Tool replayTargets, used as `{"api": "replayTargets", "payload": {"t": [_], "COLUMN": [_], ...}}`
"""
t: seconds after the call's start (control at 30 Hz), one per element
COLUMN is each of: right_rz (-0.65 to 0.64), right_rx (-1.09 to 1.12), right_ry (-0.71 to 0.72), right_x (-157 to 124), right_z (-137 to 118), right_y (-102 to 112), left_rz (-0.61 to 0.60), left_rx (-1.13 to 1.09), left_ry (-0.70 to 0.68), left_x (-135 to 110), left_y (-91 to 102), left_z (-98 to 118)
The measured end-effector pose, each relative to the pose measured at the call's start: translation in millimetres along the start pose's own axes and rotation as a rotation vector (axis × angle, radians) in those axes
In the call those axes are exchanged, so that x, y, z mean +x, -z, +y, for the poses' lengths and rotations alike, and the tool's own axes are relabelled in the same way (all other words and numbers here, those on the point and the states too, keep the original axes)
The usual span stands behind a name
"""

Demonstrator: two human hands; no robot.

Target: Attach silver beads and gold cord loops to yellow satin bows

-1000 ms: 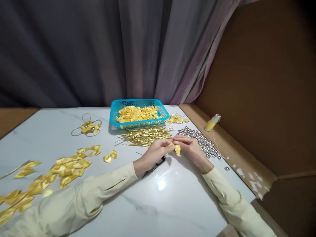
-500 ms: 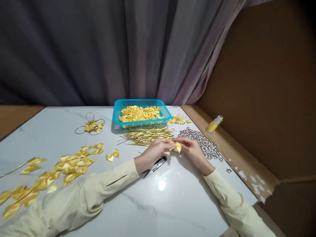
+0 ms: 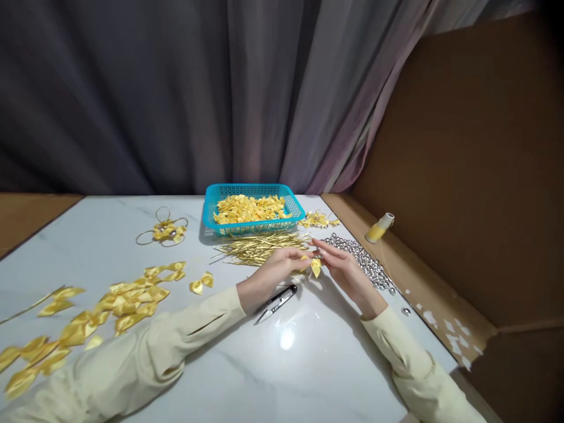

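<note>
Hands were close together just right of frame centre. L hand (image 3: 275, 273) pinched yellow satin bow (image 3: 315, 267) btw thumb & fingertips; R hand (image 3: 346, 270) also closed its fingertips on same bow, from its right side. Bow was glossy, folded, small, held just above white marble-look table (image 3: 308, 352). Steel snips (image 3: 275, 302) lay flat below L hand, untouched. Behind hands: heap of thin gold wire ties (image 3: 259, 247), round silver bells (image 3: 361, 258) at right, teal perforated basket (image 3: 253, 191) holding more bows.
</note>
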State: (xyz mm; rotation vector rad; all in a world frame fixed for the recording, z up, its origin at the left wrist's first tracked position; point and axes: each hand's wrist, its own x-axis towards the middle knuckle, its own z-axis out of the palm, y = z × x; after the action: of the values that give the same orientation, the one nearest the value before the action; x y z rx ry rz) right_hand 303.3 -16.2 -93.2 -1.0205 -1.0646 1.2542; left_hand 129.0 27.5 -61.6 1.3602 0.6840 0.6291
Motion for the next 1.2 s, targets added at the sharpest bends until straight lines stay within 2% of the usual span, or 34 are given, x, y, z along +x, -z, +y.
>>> {"api": "replayTargets", "payload": {"t": [0.2,0.37,0.53,0.7,0.8,0.97,1.1,1.2], "right_rz": [-0.022,0.006,0.031,-0.025,-0.045,-0.009,0.012,0.041], "right_rx": [0.057,0.046,-0.065,-0.188,-0.231,-0.250,-0.251,-0.259], "right_ry": [0.201,0.316,0.414,0.535,0.589,0.635,0.626,0.606], "right_x": [-3,-12,-27,-41,-44,-35,-26,-25], "right_z": [-57,-100,-132,-157,-168,-177,-173,-169], "right_y": [-8,-22,-42,-63,-72,-68,-60,-59], "left_rz": [0.035,0.129,0.191,0.186,0.101,-0.128,-0.157,-0.170], "left_rx": [0.070,0.131,0.154,0.148,0.024,-0.395,-0.617,-0.716], "left_ry": [-0.181,-0.284,-0.343,-0.363,-0.335,-0.172,-0.071,-0.052], "left_x": [-13,-25,-34,-40,-41,-42,-41,-42], "left_y": [12.1,20.7,24.5,23.3,23.2,31.7,40.7,44.1], "left_z": [36,63,75,78,79,83,86,87]}}
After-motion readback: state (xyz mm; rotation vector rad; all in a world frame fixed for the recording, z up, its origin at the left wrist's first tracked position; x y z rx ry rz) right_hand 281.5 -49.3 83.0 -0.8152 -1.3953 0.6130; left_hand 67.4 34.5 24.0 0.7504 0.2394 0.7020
